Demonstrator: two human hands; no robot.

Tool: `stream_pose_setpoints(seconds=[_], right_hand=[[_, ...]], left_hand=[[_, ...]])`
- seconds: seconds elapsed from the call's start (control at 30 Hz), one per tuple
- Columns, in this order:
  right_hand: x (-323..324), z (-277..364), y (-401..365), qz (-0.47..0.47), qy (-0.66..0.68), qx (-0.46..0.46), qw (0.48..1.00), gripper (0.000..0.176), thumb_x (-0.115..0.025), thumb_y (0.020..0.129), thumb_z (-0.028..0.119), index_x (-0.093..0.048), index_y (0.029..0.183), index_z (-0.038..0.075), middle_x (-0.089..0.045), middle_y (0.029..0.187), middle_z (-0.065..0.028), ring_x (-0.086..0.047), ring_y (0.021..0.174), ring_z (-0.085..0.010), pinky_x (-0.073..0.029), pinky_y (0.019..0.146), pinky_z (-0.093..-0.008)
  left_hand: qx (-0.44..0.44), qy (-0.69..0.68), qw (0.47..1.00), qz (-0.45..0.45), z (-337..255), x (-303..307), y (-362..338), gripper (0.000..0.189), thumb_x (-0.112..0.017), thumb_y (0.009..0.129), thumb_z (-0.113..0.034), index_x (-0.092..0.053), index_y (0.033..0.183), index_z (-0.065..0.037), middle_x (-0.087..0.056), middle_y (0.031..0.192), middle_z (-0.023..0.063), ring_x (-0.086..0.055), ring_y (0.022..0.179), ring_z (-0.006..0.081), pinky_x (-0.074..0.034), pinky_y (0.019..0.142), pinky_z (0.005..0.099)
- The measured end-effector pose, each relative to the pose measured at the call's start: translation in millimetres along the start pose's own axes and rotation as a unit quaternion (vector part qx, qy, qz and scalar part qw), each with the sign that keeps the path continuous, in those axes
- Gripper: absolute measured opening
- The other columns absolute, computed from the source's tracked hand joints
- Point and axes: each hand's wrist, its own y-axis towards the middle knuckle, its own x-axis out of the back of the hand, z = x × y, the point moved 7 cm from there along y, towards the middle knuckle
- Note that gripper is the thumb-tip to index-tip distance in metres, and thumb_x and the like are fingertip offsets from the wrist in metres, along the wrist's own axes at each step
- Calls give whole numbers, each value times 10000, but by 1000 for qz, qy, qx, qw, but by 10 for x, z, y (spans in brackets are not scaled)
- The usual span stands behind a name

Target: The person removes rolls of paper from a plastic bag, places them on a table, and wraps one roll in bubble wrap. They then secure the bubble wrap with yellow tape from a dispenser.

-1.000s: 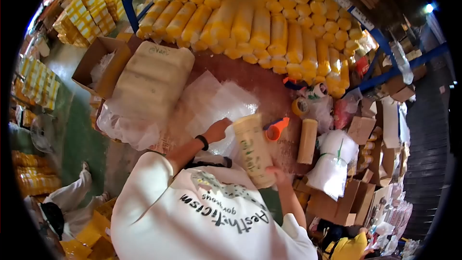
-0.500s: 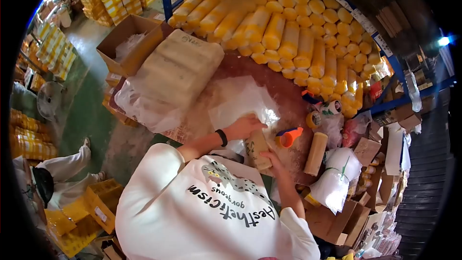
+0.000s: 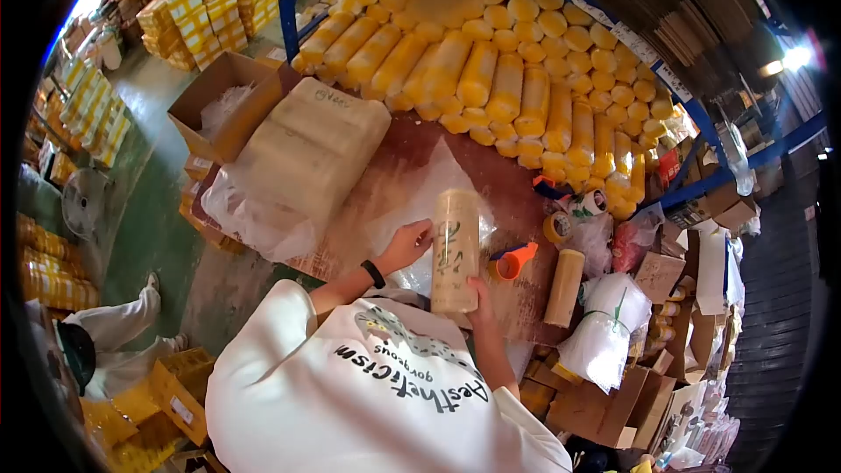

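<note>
1. Roll [image 3: 455, 250], pale with green print, sits at the centre of the frame over a clear plastic sheet [image 3: 429, 188] on the table [image 3: 412, 144]. I cannot tell whether its lower end rests on the table. If it does, the slick sheet could let it slide.
2. Left hand [image 3: 407, 243] is open, its fingers spread flat against the roll's left side rather than wrapped round it. A push from there could tip the roll rightward.
3. Right hand [image 3: 479, 293] is closed round the roll's lower end. With the grip that low, the top may sway.
4. Orange tape dispenser [image 3: 511, 261] lies just right of the roll, with a tan tube [image 3: 563, 287] beyond it. A toppling roll would likely knock both.
</note>
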Motion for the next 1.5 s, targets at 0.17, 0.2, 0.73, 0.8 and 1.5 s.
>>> stream_pose_setpoints(seconds=[0.17,0.2,0.73,0.8,1.5], right_hand=[[-48,32,254,29,-68,62,995,690,-598,795,203,-289,1395,64,-475,1280,-117,-511,1141,-257,-442,943,-367],[-56,19,268,32,-89,76,993,700,-612,793,198,-284,1396,63,-476,1275,-116,-510,1137,-255,-440,943,-363],[305,-548,376,-228,-277,4,933,669,-728,782,349,-297,1206,61,-535,1026,-145,-572,867,-199,-492,720,-325],[309,-482,378,-250,-354,-51,900,664,-725,782,413,-321,1167,54,-566,933,-125,-591,766,-176,-495,628,-304],[1119,-439,1083,-188,-582,65,789,269,-545,880,205,-589,984,-39,-640,754,-117,-635,648,-202,-501,546,-367]], left_hand=[[-96,25,995,18,-139,12,-58,72,-588,839,-36,-568,908,-43,-585,837,107,-575,801,286,-481,623,368],[-74,25,997,27,-29,-11,-59,109,-624,834,-72,-586,935,-55,-593,840,105,-574,854,264,-486,667,364],[5,8,986,166,549,-429,-63,89,-638,785,-64,-638,857,-116,-588,887,95,-541,827,287,-456,754,370],[28,-15,979,202,747,-465,-97,81,-636,779,-57,-609,847,-92,-581,900,91,-533,827,310,-454,759,374],[211,184,915,291,1495,-627,-339,353,-465,884,-222,-650,888,78,-664,892,251,-659,875,333,-515,757,425]])
